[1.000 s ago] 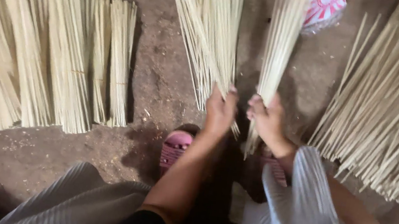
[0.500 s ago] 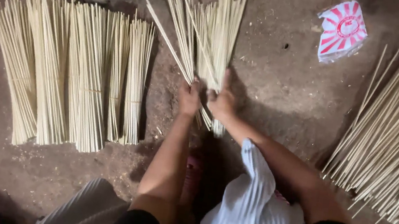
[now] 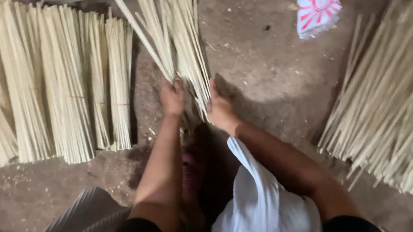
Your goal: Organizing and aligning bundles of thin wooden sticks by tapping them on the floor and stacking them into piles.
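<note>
Left hand [image 3: 172, 96], right hand [image 3: 219, 111] clasping stick bundle [image 3: 176, 29]; tied bundles [image 3: 48, 81] leftward done, loose pile [image 3: 409, 108] rightward left.

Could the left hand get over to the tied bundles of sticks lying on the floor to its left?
Probably yes. The left hand grips the loose sheaf of sticks, and only bare floor separates it from the nearest tied bundle, though it would have to let go first.
</note>
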